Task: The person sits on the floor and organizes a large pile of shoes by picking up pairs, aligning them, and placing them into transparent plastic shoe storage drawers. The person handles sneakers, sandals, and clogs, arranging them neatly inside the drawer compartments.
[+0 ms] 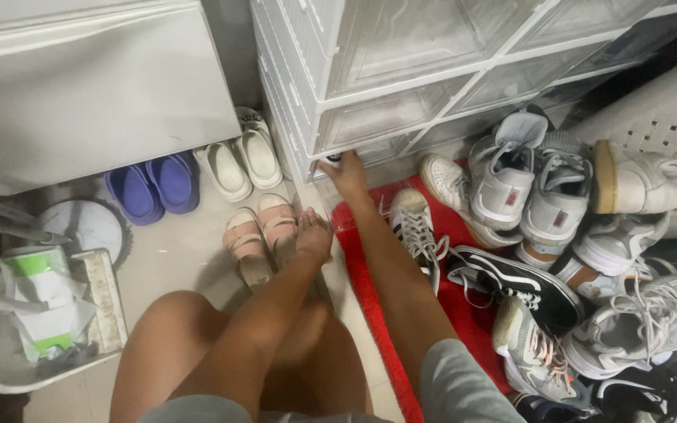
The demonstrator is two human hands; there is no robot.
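My right hand [348, 174] reaches forward to the bottom of a stack of clear plastic shoe boxes [401, 86]. Its fingertips are at a small dark thing [333, 159] at the lowest box's opening; the fingers are partly hidden. My left hand [313, 235] is lower, with its fingers curled down over the edge of a clear door flap [337, 205] folded down from that box. It lies right beside a pair of pink sandals [260, 235]. Both my arms stretch out over my bare knees [174, 337].
A red mat [370, 290] holds a pile of white, grey and black sneakers [534, 235] at right. Blue slippers [154, 186] and white clogs [240, 157] stand under a white cabinet [88, 86]. A grey basin [37, 329] with bottles and cloth is at left, a perforated basket [667, 117] at far right.
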